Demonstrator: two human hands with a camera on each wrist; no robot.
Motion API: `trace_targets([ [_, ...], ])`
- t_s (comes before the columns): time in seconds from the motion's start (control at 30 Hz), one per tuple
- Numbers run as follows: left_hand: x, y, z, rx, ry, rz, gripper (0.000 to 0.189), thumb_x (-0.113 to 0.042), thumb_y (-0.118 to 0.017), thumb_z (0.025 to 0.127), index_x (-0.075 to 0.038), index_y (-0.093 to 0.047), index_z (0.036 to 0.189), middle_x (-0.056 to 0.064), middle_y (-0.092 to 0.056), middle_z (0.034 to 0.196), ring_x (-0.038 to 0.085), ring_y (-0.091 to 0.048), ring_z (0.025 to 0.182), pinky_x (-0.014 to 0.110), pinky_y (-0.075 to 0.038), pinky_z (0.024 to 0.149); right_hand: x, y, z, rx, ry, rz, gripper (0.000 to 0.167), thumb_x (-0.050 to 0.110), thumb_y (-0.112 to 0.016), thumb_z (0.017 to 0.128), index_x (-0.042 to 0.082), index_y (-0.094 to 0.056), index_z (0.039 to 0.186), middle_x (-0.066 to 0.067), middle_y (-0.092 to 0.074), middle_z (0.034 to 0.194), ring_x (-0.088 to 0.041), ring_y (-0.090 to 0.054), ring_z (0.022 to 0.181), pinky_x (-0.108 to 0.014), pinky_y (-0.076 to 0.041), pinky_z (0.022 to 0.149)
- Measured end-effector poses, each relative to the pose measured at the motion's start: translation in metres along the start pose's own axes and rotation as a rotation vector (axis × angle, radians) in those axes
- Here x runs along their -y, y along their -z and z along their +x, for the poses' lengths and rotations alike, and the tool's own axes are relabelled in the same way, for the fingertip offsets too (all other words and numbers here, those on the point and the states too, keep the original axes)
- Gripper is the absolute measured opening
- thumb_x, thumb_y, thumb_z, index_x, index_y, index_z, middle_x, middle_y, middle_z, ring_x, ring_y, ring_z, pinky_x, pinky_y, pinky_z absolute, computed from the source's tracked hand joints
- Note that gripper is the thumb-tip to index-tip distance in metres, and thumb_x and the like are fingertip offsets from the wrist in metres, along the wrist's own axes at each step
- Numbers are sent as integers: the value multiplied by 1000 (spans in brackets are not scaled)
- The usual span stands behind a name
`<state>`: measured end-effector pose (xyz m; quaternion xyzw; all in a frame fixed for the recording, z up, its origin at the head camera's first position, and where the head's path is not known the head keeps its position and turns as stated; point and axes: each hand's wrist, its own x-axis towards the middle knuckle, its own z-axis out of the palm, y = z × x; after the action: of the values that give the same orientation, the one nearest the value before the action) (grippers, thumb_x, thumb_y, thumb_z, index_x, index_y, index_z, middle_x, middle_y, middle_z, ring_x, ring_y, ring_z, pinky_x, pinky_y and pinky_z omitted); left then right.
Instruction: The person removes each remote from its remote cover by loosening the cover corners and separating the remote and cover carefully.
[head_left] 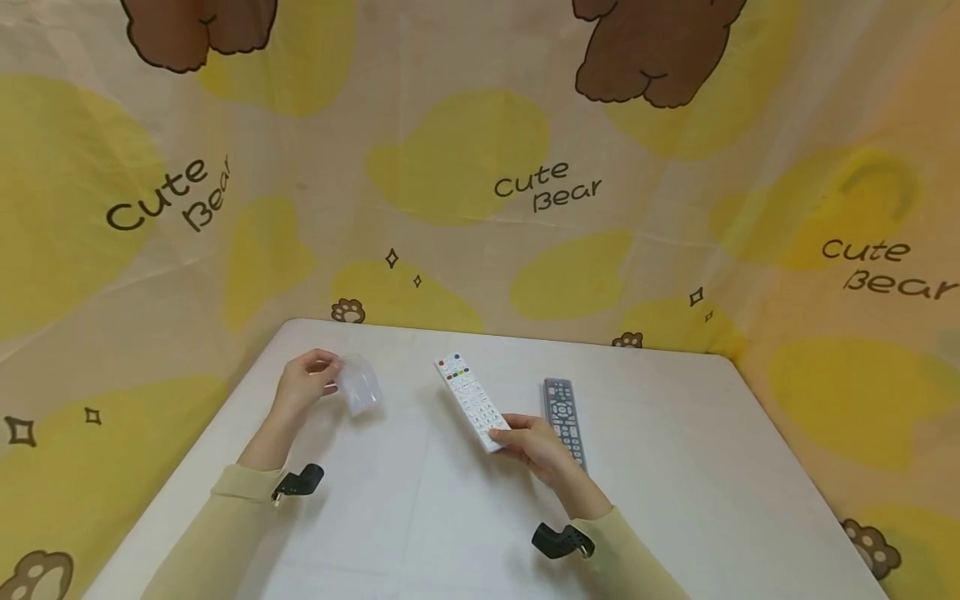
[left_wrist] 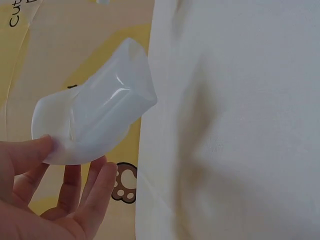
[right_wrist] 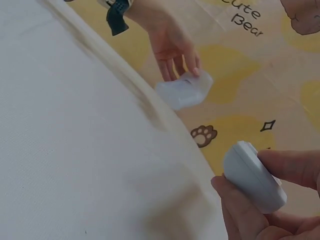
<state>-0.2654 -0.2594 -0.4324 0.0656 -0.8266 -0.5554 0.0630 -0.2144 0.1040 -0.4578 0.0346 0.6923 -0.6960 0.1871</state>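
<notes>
My left hand (head_left: 302,385) pinches a translucent whitish sleeve (head_left: 359,386) by its edge, at the left side of the table. In the left wrist view the sleeve (left_wrist: 115,90) looks bent and glossy, with thumb and fingers at its lower end. My right hand (head_left: 536,448) grips the lower end of a white remote control (head_left: 468,396), tilted with its buttons facing up. The right wrist view shows the remote's end (right_wrist: 250,175) between thumb and fingers. Beside the right hand, a grey remote control (head_left: 562,412) lies on the table, partly covered by that hand.
The white table (head_left: 660,467) has rounded far corners. Behind it and at both sides hangs a patterned yellow and beige cloth (head_left: 450,233). A black wrist device (head_left: 300,481) sits on the left sleeve cuff, another black wrist device (head_left: 561,542) on the right.
</notes>
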Motion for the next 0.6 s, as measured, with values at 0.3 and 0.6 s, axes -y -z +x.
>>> trace_targets([
  [0.3,7,-3,7,97,-55,15,30,-17,-59,94,4,-56,116,24,-54,119,15,-58,90,26,-57,76,-6,-2,15,9,-66,86,57,1,-68,81,-9,-44,133,-18,-58,118,-17,-63,91,-28,-56,81],
  [0.6,16,-8,19,214,-68,80,28,-15,-57,95,3,-58,116,23,-57,117,23,-58,94,31,-56,78,-13,-12,26,48,-94,195,52,-7,-61,83,-15,-43,131,-19,-58,116,-21,-62,94,-38,-53,91],
])
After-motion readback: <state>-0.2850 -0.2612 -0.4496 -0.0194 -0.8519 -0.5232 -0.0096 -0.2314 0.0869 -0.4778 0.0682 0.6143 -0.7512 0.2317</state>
